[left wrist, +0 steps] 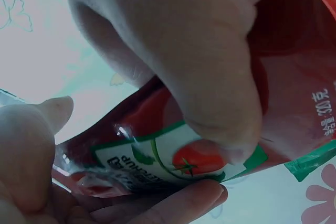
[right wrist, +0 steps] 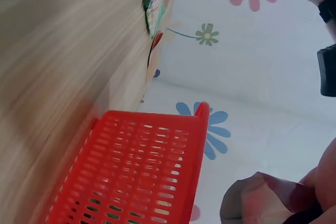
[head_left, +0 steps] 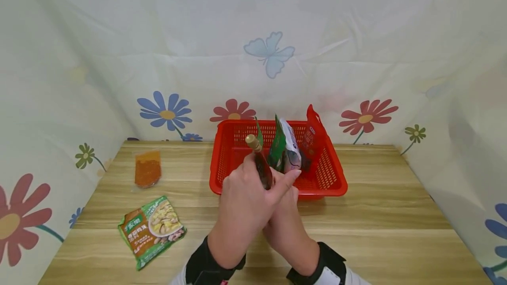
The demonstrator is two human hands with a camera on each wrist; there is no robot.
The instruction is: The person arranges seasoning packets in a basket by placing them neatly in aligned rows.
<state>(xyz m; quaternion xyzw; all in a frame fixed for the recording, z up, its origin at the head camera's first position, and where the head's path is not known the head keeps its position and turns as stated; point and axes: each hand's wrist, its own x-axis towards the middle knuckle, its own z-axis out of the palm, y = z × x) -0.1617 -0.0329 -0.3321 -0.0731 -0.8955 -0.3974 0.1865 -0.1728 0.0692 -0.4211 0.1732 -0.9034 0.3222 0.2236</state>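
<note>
Two hands (head_left: 243, 203) (head_left: 287, 230) grip a pouch (left wrist: 286, 108); only the left-wrist view shows its ketchup label (left wrist: 164, 158).
Beyond, they partly hide a red basket (head_left: 216, 157); a green packet (head_left: 152, 232) lies to their left.

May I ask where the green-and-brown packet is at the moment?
In the head view, the green-and-brown packet lies at left on the table, just below the orange packet and left of the left hand.

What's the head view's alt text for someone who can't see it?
The left hand and right hand grip a ketchup pouch near a red basket holding several packets. An orange packet and a green-and-brown packet lie at left on a wood-grain table.
</note>
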